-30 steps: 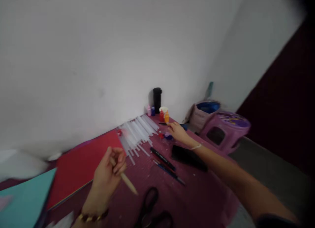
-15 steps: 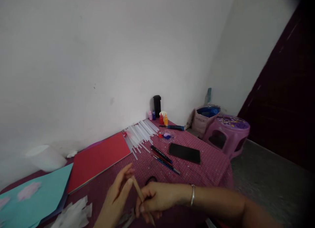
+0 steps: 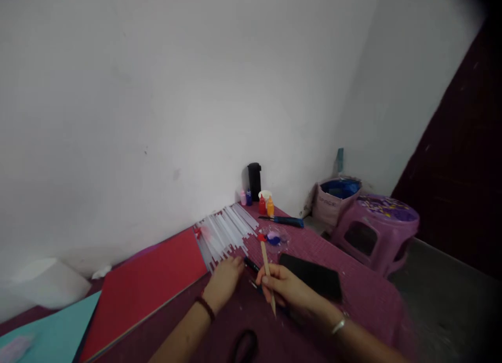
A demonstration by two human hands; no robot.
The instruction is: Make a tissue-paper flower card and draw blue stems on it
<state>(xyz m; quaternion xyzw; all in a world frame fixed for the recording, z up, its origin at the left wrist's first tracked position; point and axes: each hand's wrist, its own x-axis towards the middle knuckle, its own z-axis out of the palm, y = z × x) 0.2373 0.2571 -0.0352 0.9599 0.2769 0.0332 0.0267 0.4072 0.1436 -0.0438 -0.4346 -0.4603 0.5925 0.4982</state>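
Wooden stick [image 3: 265,257] slants over the table [image 3: 368,300] in the head view, its upper end close to the paint blobs [image 3: 274,241] (contact, I cannot tell) near the table's right edge. Curled fingers of the right hand [image 3: 289,288] pinch it, beside the black phone [image 3: 314,275]. Palm down, the left hand [image 3: 225,280] reaches the white strips' [image 3: 227,228] near ends, fingers slightly bent; whether it grips anything, I cannot tell. Small bottles [image 3: 270,206] stand at the far corner.

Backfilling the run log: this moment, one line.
right hand: holds wooden stick, far end near red paint | left hand: beside white strips and black marker, contact unclear | black phone: on table
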